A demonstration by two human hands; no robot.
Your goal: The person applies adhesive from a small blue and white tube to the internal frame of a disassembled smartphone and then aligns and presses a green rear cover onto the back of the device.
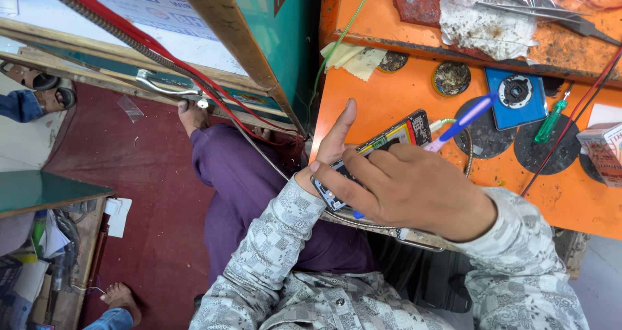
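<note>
The left hand [334, 152] holds an opened phone [382, 150] from below, above the edge of the orange table [402, 96], fingers clamped on it. The right hand [414, 190] lies over it, fingers closed on a blue-tipped tool [463, 119]. The phone is not resting on anything, so a strong push could make the tool slip and scratch the board, or knock the phone to the floor.

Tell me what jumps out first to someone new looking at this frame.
The two hands at centre: the left hand cradles an opened phone with its insides showing, the right hand lies over it holding a blue-and-white tool. Behind them the bright orange workbench stands out, with a green screwdriver and tweezers toward its right.
</note>
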